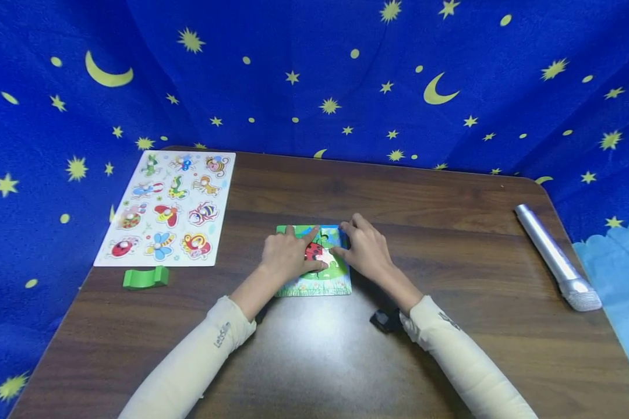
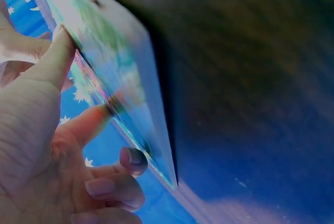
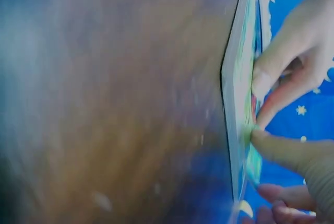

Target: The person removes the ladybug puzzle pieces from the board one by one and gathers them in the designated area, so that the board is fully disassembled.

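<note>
A small square jigsaw puzzle board with a red ladybug on green lies flat on the table. Over its left half is my left hand; its thumb and index finger press on the pieces, while the other fingers bend loosely near the edge in the left wrist view. My right hand reaches in from the right. Its thumb touches the puzzle surface and its other fingers are by the far right corner. Pale patches of the picture show between the two thumbs. The hands cover part of the board.
A white insect peg puzzle lies at the back left, with a green curved block in front of it. A silver microphone rests near the right edge. A black object is beneath my right wrist. A blue star-patterned cloth hangs behind the table.
</note>
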